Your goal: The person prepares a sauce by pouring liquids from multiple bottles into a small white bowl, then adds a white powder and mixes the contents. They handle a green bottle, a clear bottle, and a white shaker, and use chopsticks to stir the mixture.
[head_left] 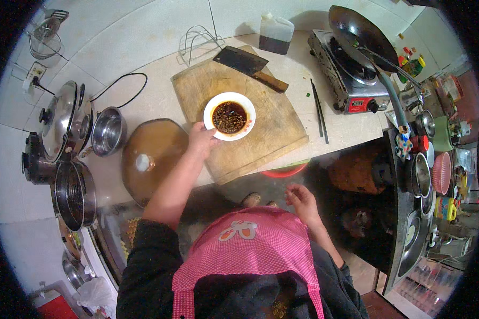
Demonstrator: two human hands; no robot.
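Observation:
My left hand (202, 139) grips the near left rim of a white bowl (249, 107) over the wooden cutting board (271, 131). Dark brown sauce with chopped bits (229, 117) fills much of the bowl. Whether the bowl rests on the board or is held just above it I cannot tell. At the board's far side lies a cleaver (241, 62) with a wooden handle. My right hand (302, 201) hangs beside the pink apron (255, 243), past the counter's front edge, its fingers loosely curled with nothing seen in them. Black chopsticks (320, 111) lie on the counter right of the board.
A gas stove (351, 79) with a tilted wok (363, 36) stands at the back right. Behind the board are a wire rack (199, 44) and a plastic jug (276, 34) of dark liquid. Left are a large lid (159, 147), a metal bowl (108, 131) and pans (74, 195).

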